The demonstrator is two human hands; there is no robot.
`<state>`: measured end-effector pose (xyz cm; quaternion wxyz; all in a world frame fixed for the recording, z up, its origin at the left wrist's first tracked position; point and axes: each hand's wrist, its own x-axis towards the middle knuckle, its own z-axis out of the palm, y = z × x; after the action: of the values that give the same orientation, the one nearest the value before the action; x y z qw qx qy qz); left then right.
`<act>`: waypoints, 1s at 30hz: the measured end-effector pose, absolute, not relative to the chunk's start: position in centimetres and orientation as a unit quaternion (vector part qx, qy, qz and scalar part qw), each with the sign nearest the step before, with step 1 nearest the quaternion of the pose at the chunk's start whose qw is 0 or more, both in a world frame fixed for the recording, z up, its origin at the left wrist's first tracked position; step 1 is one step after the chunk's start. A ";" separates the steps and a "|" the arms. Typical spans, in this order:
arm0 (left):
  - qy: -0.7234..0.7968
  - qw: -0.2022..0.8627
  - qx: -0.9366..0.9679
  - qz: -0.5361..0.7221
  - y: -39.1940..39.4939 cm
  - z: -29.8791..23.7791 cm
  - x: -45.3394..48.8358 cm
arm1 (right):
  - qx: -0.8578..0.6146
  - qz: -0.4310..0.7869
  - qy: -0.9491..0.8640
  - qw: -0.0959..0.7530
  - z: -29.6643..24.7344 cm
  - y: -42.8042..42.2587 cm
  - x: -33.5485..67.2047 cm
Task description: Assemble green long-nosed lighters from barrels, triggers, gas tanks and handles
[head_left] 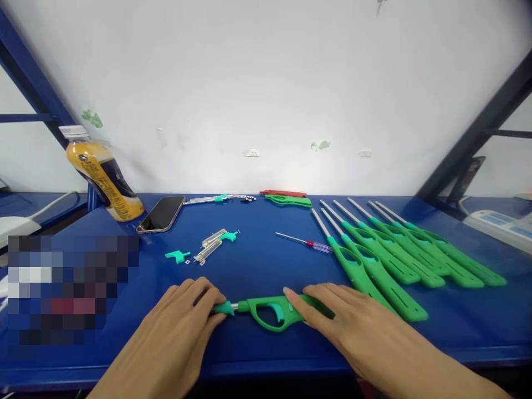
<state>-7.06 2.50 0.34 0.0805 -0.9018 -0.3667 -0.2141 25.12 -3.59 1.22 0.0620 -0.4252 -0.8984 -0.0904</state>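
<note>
A green long-neck lighter (286,313) lies sideways just above the table's front edge, its teal trigger showing inside the guard. My right hand (344,316) is closed round its handle, thumb on top. My left hand (191,310) pinches a teal plastic piece (225,308) at the lighter's metal neck; the fingers hide the far end of the neck. Beyond my left hand lie a loose teal trigger (178,256) and clear fuel tanks (210,246) with another teal trigger beside them. A screwdriver (310,244) with a clear and red handle rests past my right hand.
Several finished-looking green lighters (399,266) lie in a slanted row at the right. Along the back are a red half-shell (286,193), a green half-shell (291,200) and a metal rod (208,199). A phone (162,214) and a yellow bottle (103,177) stand at the left.
</note>
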 end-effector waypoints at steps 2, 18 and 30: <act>-0.359 0.067 -0.910 -0.197 2.6 -0.1 -6.8 | -0.415 -0.103 -0.901 0.069 0.9 -3.6 25.2; -0.273 0.083 -0.903 -0.320 2.9 1.0 -5.0 | -0.404 -0.066 -0.900 0.148 1.1 -3.3 25.0; -0.269 0.007 -0.909 -0.318 2.9 0.8 -5.1 | -0.388 -0.091 -0.904 0.156 0.9 -3.4 24.6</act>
<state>-5.15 2.91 0.84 0.0067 -0.9092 -0.2686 -0.3181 24.62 -3.40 0.93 0.1558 -0.3877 -0.9040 -0.0907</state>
